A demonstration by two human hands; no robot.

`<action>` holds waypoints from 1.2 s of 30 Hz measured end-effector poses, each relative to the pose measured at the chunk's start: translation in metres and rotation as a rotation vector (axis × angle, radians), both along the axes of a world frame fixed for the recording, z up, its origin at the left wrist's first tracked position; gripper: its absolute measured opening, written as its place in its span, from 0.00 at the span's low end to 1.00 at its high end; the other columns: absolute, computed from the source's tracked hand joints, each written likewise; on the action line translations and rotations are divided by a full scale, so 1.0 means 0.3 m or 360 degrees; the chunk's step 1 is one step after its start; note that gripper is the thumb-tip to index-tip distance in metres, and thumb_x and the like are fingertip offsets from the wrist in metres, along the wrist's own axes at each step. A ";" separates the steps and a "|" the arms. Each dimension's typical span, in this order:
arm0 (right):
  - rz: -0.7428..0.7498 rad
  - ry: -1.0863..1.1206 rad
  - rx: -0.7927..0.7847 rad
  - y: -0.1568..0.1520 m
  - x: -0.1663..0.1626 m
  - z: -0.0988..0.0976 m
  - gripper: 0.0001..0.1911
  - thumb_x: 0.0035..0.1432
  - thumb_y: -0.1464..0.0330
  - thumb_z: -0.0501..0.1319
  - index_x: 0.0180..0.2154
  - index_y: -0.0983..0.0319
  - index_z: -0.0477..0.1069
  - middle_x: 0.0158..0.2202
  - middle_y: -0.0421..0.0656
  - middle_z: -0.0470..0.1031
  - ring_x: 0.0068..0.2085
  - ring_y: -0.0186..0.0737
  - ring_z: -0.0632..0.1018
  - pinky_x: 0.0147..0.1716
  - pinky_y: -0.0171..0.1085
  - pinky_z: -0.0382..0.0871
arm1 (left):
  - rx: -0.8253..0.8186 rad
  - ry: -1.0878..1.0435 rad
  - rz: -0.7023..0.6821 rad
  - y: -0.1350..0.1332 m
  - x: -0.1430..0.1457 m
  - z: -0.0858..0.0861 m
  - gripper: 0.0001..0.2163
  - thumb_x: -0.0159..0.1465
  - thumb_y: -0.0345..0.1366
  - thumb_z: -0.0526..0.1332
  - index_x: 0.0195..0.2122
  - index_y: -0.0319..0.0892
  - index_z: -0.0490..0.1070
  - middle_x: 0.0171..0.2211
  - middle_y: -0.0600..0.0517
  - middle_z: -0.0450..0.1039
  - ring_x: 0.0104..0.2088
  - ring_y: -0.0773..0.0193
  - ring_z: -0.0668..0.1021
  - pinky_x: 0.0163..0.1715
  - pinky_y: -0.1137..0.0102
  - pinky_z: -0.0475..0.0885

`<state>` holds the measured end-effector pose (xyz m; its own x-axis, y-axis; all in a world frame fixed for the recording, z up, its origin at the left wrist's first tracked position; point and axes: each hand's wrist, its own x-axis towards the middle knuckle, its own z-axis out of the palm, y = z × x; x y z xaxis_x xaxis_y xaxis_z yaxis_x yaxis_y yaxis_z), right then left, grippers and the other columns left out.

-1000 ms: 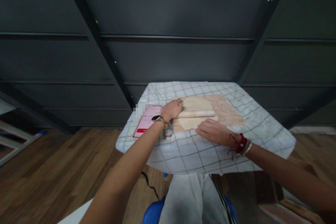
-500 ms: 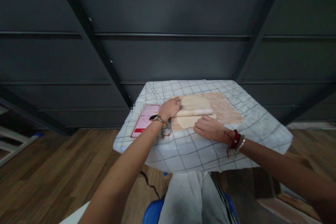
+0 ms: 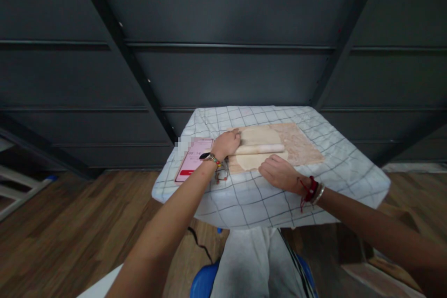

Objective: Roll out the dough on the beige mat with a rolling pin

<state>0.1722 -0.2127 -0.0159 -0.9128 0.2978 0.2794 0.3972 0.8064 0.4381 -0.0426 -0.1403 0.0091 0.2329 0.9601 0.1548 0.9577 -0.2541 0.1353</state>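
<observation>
A rolling pin (image 3: 261, 149) lies across a flat sheet of pale dough (image 3: 260, 136), with dough showing on its far and near sides. Over the pin's left part is my left hand (image 3: 226, 143), its fingers closed round it. My right hand (image 3: 277, 172) rests at the near edge of the dough, below the pin and apart from it. Its fingers are curled under, and what they hold, if anything, is hidden. Beneath the dough is a light brown patterned mat (image 3: 303, 146).
A phone (image 3: 192, 160) with a pink screen lies left of my left hand. A white checked cloth (image 3: 223, 205) covers the small table. Behind it rises a dark panelled wall (image 3: 230, 79). A blue seat (image 3: 204, 281) shows under my legs.
</observation>
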 end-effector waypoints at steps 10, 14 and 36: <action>0.0077 -0.0097 -0.0043 0.005 0.018 0.018 0.12 0.61 0.79 0.50 0.30 0.63 0.67 0.26 0.43 0.68 0.29 0.39 0.65 0.32 0.40 0.52 | -0.0001 -0.0026 0.0026 -0.009 0.002 0.011 0.18 0.67 0.34 0.41 0.52 0.39 0.65 0.48 0.45 0.74 0.46 0.58 0.76 0.47 0.67 0.68; 0.0047 -0.0128 -0.0077 -0.006 0.028 0.040 0.10 0.61 0.77 0.51 0.30 0.63 0.67 0.28 0.42 0.68 0.31 0.39 0.64 0.34 0.40 0.52 | -0.0008 -0.0074 0.0029 -0.004 0.001 0.008 0.18 0.67 0.35 0.42 0.51 0.39 0.65 0.49 0.45 0.73 0.47 0.60 0.76 0.49 0.67 0.67; 0.0003 0.0034 -0.0301 0.031 0.137 0.069 0.10 0.62 0.75 0.51 0.31 0.63 0.68 0.32 0.43 0.69 0.34 0.39 0.67 0.36 0.39 0.58 | 0.0028 -0.0018 0.0019 0.007 -0.003 -0.003 0.18 0.67 0.35 0.42 0.50 0.40 0.66 0.48 0.47 0.74 0.47 0.61 0.75 0.49 0.68 0.67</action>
